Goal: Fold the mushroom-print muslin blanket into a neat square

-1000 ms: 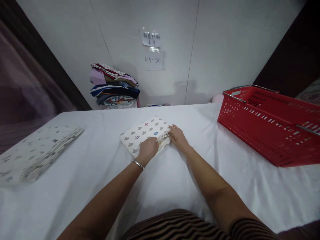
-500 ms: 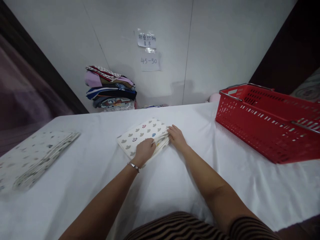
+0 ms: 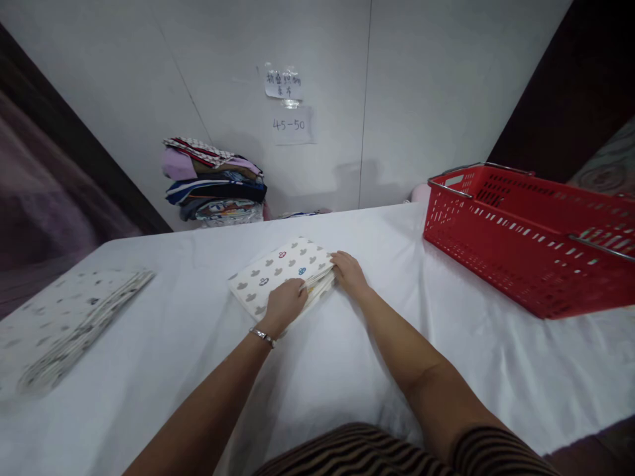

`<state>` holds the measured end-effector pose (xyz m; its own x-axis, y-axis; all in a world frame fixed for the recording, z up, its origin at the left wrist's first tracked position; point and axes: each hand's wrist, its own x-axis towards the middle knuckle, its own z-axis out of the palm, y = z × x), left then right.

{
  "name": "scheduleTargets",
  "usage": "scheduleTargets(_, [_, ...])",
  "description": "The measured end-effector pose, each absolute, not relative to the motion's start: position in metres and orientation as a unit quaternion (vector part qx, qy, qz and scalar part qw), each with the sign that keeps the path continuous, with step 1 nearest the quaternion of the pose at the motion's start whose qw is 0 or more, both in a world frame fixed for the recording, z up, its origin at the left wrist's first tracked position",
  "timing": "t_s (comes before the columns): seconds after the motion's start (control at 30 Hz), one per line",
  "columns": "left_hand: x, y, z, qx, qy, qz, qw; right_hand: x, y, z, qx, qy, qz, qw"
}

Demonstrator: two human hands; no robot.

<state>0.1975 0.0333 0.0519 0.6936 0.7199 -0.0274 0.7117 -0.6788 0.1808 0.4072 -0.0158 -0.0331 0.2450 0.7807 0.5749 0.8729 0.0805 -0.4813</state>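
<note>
In front of me a folded cloth [image 3: 282,268], white with grey mushroom-like shapes and a few red and blue ones, lies on the white-covered table [image 3: 387,370]. My left hand [image 3: 286,303], with a bracelet at the wrist, is closed on the layered near edge of the cloth. At its right corner, my right hand [image 3: 350,272] grips the folded layers between thumb and fingers; the thumb is partly hidden. Several layers show along the edge between both hands.
Another folded patterned cloth [image 3: 74,324] lies at the table's left. A red plastic basket [image 3: 496,258] with metal handles stands at the right. Beyond the back edge, a pile of folded fabrics [image 3: 215,182] rises against the wall, left of two paper notes [image 3: 292,125].
The view has shifted slightly, so the surroundings sit a little differently in the picture. Both hands keep their hold on the cloth, with no clear movement of it.
</note>
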Motion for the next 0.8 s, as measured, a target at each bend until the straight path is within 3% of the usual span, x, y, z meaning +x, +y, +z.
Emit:
scheduleTargets(0.17, [0.200, 0.027, 0.050, 0.916, 0.392, 0.026, 0.083, 0.408, -0.017, -0.032, -0.675, -0.616, -0.059, 0.403])
scheduleTargets(0.5, [0.233, 0.027, 0.044, 0.937, 0.344, 0.045, -0.042, 0.406, -0.018, -0.028, -0.678, -0.618, -0.057, 0.393])
scheduleTargets(0.8, [0.253, 0.037, 0.037, 0.938, 0.343, 0.031, -0.028, 0.405, -0.019, -0.028, -0.657, -0.629, -0.049, 0.412])
